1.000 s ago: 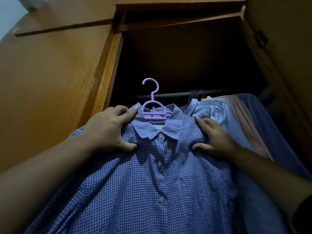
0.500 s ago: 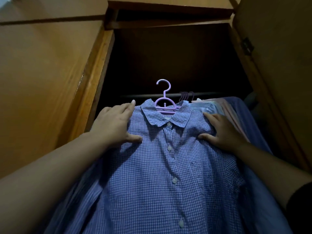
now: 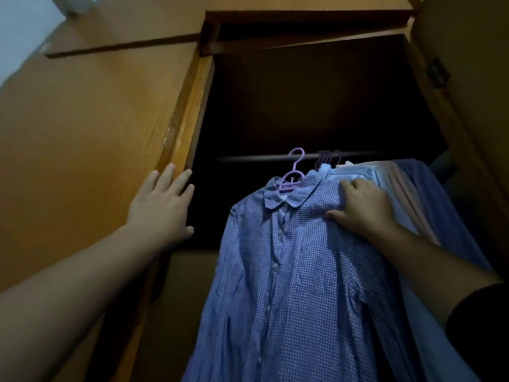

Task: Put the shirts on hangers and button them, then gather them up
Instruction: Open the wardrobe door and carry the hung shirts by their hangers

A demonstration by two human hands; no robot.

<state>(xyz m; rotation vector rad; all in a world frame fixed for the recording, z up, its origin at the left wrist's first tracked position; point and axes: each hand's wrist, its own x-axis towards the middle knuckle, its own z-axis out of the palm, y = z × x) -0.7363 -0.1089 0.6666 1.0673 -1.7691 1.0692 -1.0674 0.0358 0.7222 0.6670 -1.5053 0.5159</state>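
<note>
The right hand's fingers [image 3: 355, 186] were curled over the shoulder of the check shirt [image 3: 297, 271], thumb pressed underneath on the front, so the right hand [image 3: 363, 208] pinched a fold of cloth just beside the collar. The left hand's fingers [image 3: 170, 177] were straight and slightly spread, tips lying against the inner edge of the wardrobe door [image 3: 96, 133]; the left hand [image 3: 159, 205] held nothing and was well apart from the shirt.

The check shirt hung on a purple hanger [image 3: 293, 175], whose hook sat at the rail [image 3: 261, 158]; whether the hook was fully over the rail could not be told. The shirt was buttoned down the front, its collar closed, and its left sleeve hung straight down. It was the leftmost garment at the rail, tilted a little with the held shoulder higher.

Just behind the right hand hung more shirts, pressed close together: a pale blue shirt [image 3: 358, 175] touching the check one, then a pink shirt [image 3: 407, 205], then a dark blue shirt [image 3: 440, 216]. Their hooks [image 3: 327, 158] clustered on the rail beside the purple one. The wardrobe interior [image 3: 303, 106] behind was dark.
</note>
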